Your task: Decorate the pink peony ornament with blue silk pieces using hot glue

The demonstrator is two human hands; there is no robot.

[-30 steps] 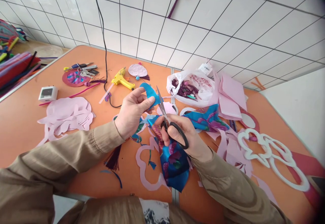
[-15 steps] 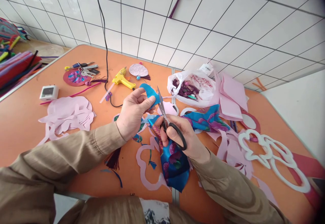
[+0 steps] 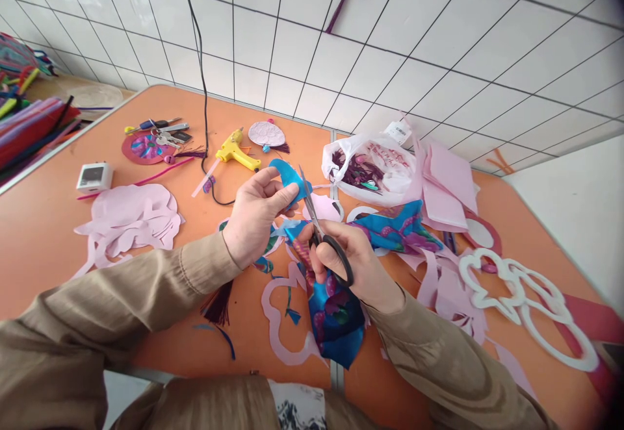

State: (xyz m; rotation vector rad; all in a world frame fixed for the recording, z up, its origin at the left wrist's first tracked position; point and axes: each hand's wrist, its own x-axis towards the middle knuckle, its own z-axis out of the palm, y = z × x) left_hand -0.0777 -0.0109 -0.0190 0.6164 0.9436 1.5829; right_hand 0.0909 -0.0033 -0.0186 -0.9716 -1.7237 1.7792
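My left hand [image 3: 256, 212] pinches a curved piece of blue fabric [image 3: 288, 174] between thumb and fingers, held above the orange table [image 3: 43, 235]. My right hand [image 3: 348, 264] grips black-handled scissors [image 3: 324, 238], whose blades point up along the right edge of that blue piece. A longer strip of blue and purple patterned fabric [image 3: 336, 313] hangs down from under my right hand onto the table. Both sleeves are tan.
Pink paper offcuts [image 3: 129, 219] lie at left, a yellow glue gun [image 3: 234, 151] and its black cord behind. A white plastic bag [image 3: 373, 167] and pink sheets [image 3: 446, 186] sit at back right. White cut-out frames [image 3: 529, 300] lie at right. A tiled wall stands behind.
The scissor blades have closed slightly and my right hand has shifted a little toward the left. My left hand and the blue piece have stayed almost still.
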